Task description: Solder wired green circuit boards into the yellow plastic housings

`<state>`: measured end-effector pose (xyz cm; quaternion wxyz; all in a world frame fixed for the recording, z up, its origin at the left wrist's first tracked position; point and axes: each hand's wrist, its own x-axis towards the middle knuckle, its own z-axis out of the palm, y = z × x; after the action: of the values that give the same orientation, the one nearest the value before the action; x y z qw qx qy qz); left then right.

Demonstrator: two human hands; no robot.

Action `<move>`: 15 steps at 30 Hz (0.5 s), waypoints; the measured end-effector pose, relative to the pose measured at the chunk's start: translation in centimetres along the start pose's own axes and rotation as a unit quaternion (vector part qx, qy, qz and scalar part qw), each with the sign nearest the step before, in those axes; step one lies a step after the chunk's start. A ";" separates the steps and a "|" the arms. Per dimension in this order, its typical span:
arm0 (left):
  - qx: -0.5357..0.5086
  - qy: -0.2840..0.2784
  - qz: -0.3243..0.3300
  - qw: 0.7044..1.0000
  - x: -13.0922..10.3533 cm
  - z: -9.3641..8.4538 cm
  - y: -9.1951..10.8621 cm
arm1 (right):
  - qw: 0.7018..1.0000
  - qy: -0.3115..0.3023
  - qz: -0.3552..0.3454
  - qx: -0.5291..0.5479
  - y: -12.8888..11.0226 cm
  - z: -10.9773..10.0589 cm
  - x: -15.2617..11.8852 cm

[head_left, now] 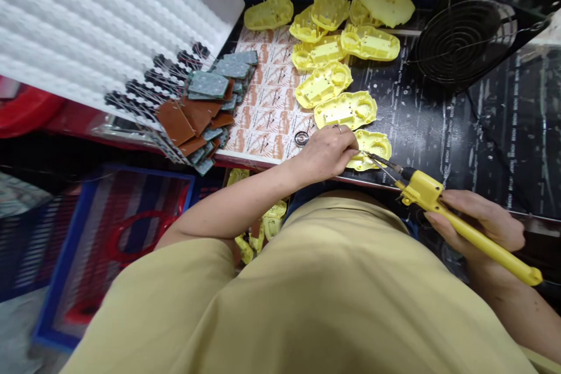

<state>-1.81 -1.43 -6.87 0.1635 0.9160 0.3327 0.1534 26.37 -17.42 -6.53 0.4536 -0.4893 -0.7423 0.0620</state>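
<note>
My right hand (477, 225) is wrapped round a yellow soldering tool (425, 190), whose dark metal tip points left. That tip reaches over the nearest yellow plastic shell (379, 143) at the table's front edge. My left hand (328, 152) lies over the left part of this shell, fingers bent together near the tip; what they pinch, if anything, is hidden. Just left of my left hand is a small round black part (301, 138). Behind the hands, another yellow shell (346, 110) lies with its inner side up, and several more extend toward the back.
A black fan (460, 41) stands at the back right. White foam sheeting (109, 17), black parts with wires (153, 79) and stacked green and brown boards (208, 83) are on the left. Below the table at left is a blue-rimmed crate (70, 251) with red rings.
</note>
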 end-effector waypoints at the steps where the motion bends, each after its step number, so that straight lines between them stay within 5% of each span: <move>1: 0.001 -0.002 -0.001 1.000 0.0 0.0 0.0 | 1.000 0.002 -0.008 0.020 0.1 0.1 0.2; 8: 0.005 -0.022 -0.006 1.000 0.1 -0.3 0.2 | 0.997 -0.030 -0.073 0.025 1.9 0.5 0.6; 15: 0.008 -0.026 -0.007 1.000 0.2 -0.5 0.2 | 0.991 -0.096 -0.098 -0.012 3.6 -1.5 0.7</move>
<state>-1.73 -1.39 -6.31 0.1662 0.9186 0.3358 0.1258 29.81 -15.51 -7.19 0.3786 -0.4113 -0.8273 0.0553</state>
